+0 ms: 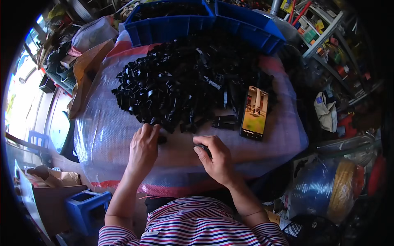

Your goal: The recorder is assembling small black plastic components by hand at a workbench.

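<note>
The black pile [160,84] fills the centre and upper centre of the frame, just beyond both my hands. My left hand [143,141], left of centre, has its fingertips bunched at the pile's lower edge; I cannot tell whether they grip a part. My right hand [216,158], a little right of centre, is curled with thumb and fingers closed on a small black piece [203,149], well apart from my left.

Under it all lies a pale woven sheet [104,141] with red bands, in a crowded room: a metal shelf [324,35] at upper right, a blue stool [84,205] at lower left.

Two blue bins, one [168,32] at top centre, the other [252,36] right of it, stand behind the pile. A lit phone [254,112] lies at the pile's right side.
</note>
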`<state>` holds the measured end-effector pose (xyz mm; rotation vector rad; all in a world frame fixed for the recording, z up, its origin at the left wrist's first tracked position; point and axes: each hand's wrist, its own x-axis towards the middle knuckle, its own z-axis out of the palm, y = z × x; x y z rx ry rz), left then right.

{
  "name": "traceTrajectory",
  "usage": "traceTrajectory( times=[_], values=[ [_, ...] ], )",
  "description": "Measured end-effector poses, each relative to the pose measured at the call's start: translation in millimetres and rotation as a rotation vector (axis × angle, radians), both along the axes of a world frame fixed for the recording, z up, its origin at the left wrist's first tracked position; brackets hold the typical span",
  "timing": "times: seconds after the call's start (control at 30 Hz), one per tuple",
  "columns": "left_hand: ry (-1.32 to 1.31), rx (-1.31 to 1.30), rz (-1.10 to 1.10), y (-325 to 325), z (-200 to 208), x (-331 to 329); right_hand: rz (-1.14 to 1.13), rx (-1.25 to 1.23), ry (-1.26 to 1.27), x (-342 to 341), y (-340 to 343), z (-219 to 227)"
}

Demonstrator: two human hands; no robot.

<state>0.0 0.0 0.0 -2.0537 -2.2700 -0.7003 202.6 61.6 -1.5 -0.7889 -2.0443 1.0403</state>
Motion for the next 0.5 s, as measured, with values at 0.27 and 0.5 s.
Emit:
traceTrajectory(
  times=[0.27,0.5],
  values=[
    [-0.355,0.128,-0.058,4,15,2,-0.01,0.296,0.014,9,3,6],
    [-1.398,0.056,-0.138,9,11,32,0.054,0.063,0.279,-26,-8,14]
  ],
)
